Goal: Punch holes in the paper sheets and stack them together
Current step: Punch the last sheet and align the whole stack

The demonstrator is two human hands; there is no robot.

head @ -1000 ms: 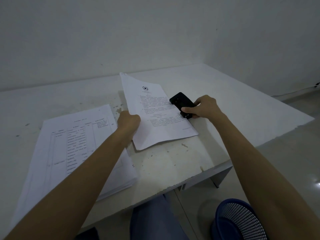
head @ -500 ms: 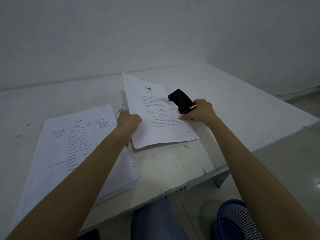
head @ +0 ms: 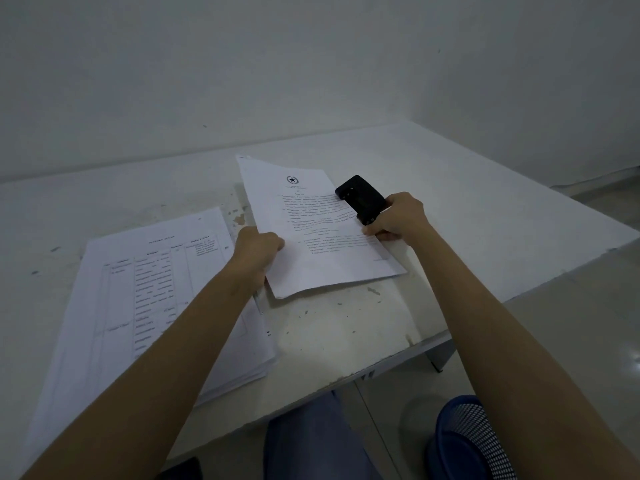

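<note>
A few printed paper sheets (head: 313,233) with an emblem at the top lie slanted on the white table (head: 467,216). My left hand (head: 258,247) grips their left edge. Their right edge goes into a black hole punch (head: 362,199). My right hand (head: 398,218) is closed around the punch's near end, fingertips touching the paper. A thick stack of printed sheets (head: 156,299) with a table on the top page rests at the left, partly hidden under my left forearm.
White walls meet in a corner behind the table. The table's front edge (head: 346,375) runs diagonally below my arms. A blue mesh wastebasket (head: 467,441) stands on the floor at the lower right, beside my blue-clad knee (head: 311,441).
The hole punch has tilted up and shifted slightly away along the paper's right edge. My right hand slid toward its near end. My left hand keeps hold of the sheets.
</note>
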